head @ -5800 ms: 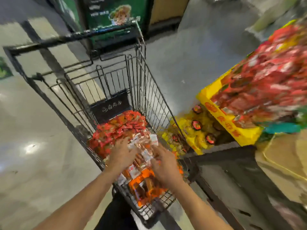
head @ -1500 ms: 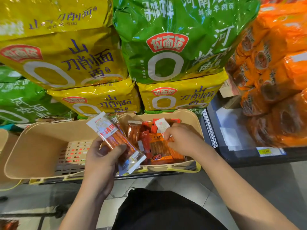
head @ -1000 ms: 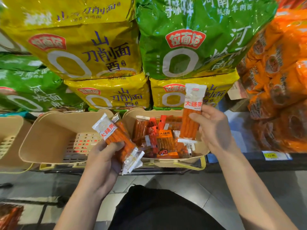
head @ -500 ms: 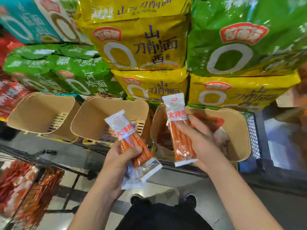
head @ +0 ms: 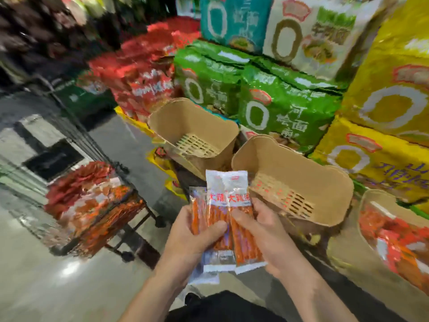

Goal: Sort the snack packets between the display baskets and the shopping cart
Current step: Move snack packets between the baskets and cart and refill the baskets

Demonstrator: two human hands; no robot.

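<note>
Both hands hold a bunch of clear snack packets (head: 226,205) with orange sticks and white tops, low in the middle of the view. My left hand (head: 190,238) grips the left packets, thumb across their front. My right hand (head: 264,231) grips the right packet, thumb on its front. Right behind them sits a tan display basket (head: 301,168) with nothing inside. A second bare tan basket (head: 185,117) stands further left. A third basket (head: 371,201) at the right edge holds orange and red packets. The shopping cart (head: 130,226), heaped with red and orange packets, stands to the left.
Big green noodle bags (head: 274,105), yellow bags (head: 390,94) and red bags (head: 144,75) are stacked behind the baskets. Grey shiny floor (head: 46,287) spreads to the left around the cart. My dark trousers show at the bottom edge.
The view has swung left, bringing the cart into sight. My right hand has brought its packet against the ones in my left hand, so both hands now hold one bunch.
</note>
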